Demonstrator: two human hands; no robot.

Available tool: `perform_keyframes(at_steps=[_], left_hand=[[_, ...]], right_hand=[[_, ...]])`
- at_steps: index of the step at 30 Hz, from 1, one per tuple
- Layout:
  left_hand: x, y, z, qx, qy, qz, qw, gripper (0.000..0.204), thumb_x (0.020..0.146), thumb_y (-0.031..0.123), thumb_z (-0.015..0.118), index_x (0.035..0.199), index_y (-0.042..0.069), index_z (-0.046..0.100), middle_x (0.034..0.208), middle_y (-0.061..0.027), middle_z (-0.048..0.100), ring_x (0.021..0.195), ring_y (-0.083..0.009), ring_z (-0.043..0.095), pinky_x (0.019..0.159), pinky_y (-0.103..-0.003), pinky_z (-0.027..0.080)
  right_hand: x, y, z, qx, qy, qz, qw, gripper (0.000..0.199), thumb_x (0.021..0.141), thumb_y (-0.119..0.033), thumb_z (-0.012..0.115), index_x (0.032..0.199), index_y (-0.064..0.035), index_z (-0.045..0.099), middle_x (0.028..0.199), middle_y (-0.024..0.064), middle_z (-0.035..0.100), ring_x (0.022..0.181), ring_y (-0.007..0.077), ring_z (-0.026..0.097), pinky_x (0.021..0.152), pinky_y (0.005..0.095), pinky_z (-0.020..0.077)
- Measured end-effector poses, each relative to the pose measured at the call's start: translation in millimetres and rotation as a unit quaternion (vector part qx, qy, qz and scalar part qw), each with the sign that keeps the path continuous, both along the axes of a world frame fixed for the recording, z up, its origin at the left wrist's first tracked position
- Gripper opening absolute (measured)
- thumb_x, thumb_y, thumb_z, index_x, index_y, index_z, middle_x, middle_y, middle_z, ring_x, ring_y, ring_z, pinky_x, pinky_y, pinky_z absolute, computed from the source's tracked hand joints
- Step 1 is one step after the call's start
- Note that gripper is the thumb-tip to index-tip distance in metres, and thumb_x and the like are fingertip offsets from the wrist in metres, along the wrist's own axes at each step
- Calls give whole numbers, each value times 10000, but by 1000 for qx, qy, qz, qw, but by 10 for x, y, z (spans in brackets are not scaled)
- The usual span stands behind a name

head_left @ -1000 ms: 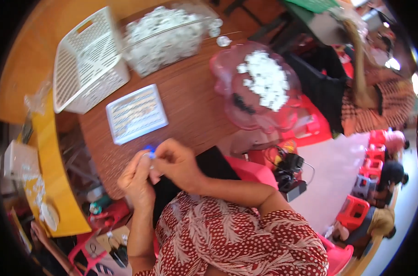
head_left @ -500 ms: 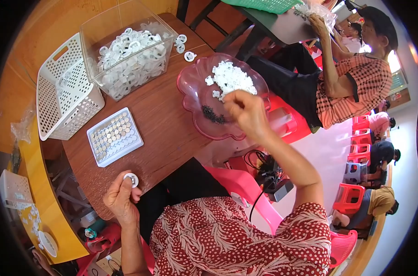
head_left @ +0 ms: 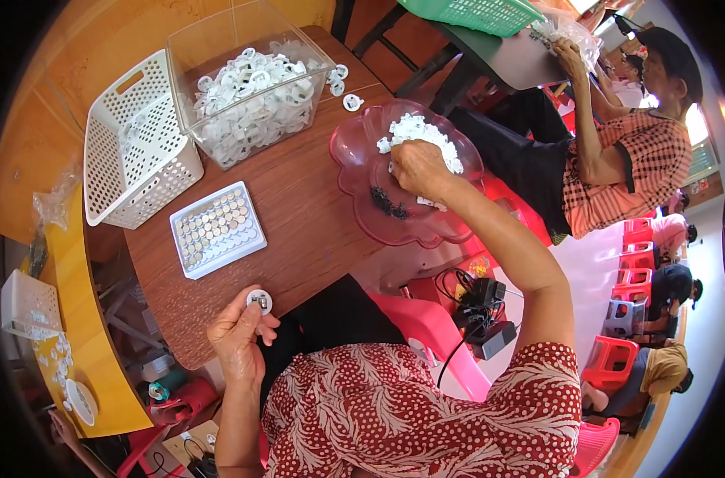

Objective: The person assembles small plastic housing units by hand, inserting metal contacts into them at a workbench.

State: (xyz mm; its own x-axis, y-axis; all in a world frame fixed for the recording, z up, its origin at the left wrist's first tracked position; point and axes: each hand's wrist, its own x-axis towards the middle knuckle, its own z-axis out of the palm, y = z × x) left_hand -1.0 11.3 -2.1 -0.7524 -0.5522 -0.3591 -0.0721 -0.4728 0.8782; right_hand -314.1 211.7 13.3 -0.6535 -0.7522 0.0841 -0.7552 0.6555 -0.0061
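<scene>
Our left hand pinches the round white part near the brown table — best kept steady and face up. Our right hand curls over the white pieces in the pink tray; its fingertips are hidden, so we cannot tell its hold.

We're holding a round white part, dark-marked face showing, in our left grip near the surface's edge; small white pieces are lying heaped in a pink scalloped bowl at our right grip.
</scene>
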Motion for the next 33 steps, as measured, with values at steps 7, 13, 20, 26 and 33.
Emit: perform_keyframes(at_steps=[7,13,20,26,33], left_hand=[[12,-21,-42,15,1,-9,1000,276,856,82,592,1087,-68,592,685,-126,627,475,-125,541,394,-205,387],[-1,-9,-30,15,9,-15,1000,251,871,69,575,1079,-69,597,708,-128,634,492,-111,547,416,-188,395],[-21,16,-19,10,12,-10,1000,248,868,64,578,1076,-70,599,709,-126,638,493,-113,556,411,-182,399],[-25,7,-22,19,25,-18,999,247,868,57,574,1077,-72,597,716,-131,638,509,-120,564,416,-190,403],[-61,30,-45,12,12,-10,1000,281,850,117,608,1073,-54,604,669,-128,629,456,-121,533,392,-194,380]], right_hand=[[49,22,-8,2,24,41,999,90,683,-70,572,701,10,612,777,205,618,797,361,595,702,436,481],[68,110,-43,5,88,118,989,77,671,-43,563,715,17,582,785,179,597,802,321,576,700,399,481],[73,109,-37,40,145,192,970,78,656,-47,569,712,8,568,763,150,576,793,292,568,683,368,481],[23,152,-28,-49,52,126,990,80,656,-44,602,724,-12,578,756,155,575,785,319,565,689,396,473],[9,91,-53,-31,24,80,996,104,726,-82,630,803,-20,596,741,143,569,817,328,565,702,417,454]])
